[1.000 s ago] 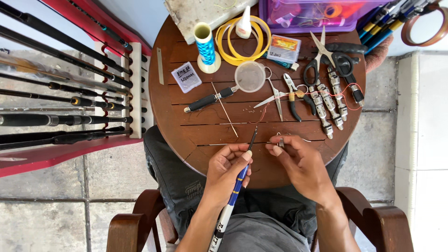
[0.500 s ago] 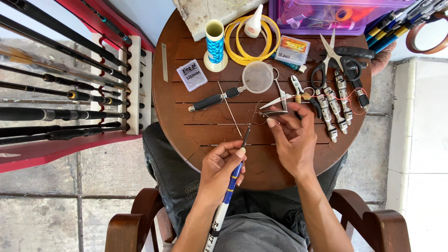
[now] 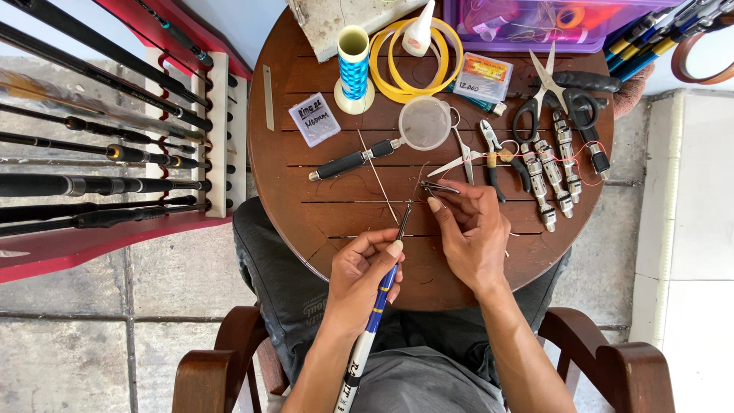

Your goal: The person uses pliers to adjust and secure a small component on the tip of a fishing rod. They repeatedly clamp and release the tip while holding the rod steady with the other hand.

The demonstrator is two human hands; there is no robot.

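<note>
A slim rod blank (image 3: 376, 304), white at the butt with blue wrapping higher up and a thin dark tip, lies slanted over the near edge of the round wooden table (image 3: 290, 164), its tip pointing up toward the table's middle. The left hand (image 3: 359, 277) has its grip closed around the blue part of the rod, thumb pressed on top. Just beyond the rod's tip, the right hand (image 3: 470, 229) pinches a small metal tool (image 3: 437, 186) between thumb and forefinger, its grip clamped on it; whether the tool touches the rod tip I cannot tell.

Farther from the rod tip toward the table's centre lie a thin stick (image 3: 378, 177) and a magnifying glass (image 3: 397, 138) with a black handle. Right of the magnifier sit small scissors (image 3: 462, 160), pliers (image 3: 493, 153) and a row of metal reel seats (image 3: 547, 172). At the table's far side stand a spool of blue thread (image 3: 354, 67), a yellow coil (image 3: 417, 57) with a glue bottle (image 3: 419, 30) upon it, and a purple plastic box (image 3: 550, 23). Left of the table, a red rack (image 3: 222, 126) holds several dark rods (image 3: 99, 153). The person sits in a wooden armchair (image 3: 612, 367).
</note>
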